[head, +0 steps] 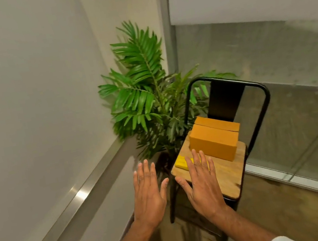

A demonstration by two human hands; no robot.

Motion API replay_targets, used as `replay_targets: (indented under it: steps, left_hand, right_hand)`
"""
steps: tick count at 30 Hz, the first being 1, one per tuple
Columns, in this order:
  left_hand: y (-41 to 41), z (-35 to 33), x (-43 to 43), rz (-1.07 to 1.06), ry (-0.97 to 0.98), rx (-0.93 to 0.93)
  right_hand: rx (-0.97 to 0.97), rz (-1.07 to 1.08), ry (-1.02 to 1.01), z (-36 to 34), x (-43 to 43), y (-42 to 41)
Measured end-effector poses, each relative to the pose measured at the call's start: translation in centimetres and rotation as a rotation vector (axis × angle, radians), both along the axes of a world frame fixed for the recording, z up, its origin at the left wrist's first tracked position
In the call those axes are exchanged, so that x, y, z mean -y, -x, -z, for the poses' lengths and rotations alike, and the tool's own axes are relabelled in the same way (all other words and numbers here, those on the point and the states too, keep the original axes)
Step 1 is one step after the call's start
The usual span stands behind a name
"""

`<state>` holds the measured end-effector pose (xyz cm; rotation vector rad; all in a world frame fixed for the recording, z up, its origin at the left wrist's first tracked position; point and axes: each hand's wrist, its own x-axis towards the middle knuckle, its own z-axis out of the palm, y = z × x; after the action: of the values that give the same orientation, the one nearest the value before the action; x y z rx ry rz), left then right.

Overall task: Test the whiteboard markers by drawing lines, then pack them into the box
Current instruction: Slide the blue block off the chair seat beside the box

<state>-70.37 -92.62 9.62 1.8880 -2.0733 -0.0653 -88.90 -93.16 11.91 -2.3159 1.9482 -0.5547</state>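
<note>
Box (pixel 213 144) on wooden chair seat (pixel 226 176)

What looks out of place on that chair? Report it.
Nothing spilled or damaged. Two orange boxes sit on the chair seat; the yellow pack lies near its left edge, partly hidden by the right hand.

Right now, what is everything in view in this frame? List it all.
chair: one, black metal frame, wooden seat, right of centre
orange boxes: two it seems, side by side on the seat
yellow flat item: one, seat's front left, partly hidden by the right hand
plant: one, green, corner behind the chair
white wall panel: one, left, metal rail below
glass partition: one, right
left hand: fingers straight, left of the seat
right hand: fingers straight, over the seat's front left
</note>
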Motion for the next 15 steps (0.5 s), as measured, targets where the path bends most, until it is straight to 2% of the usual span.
replay_targets:
  steps: [7, 15]
  left_hand:
    - [6.5, 5.2, 6.4, 0.046, -0.128, 0.097]
    - [9.2, 10.1, 10.8, 0.073, -0.198, 0.099]
  right_hand:
    - [-0.026, 0.074, -0.090, 5.1, 5.3, 7.6]
    - [-0.031, 0.084, -0.161, 10.4, 9.1, 10.6]
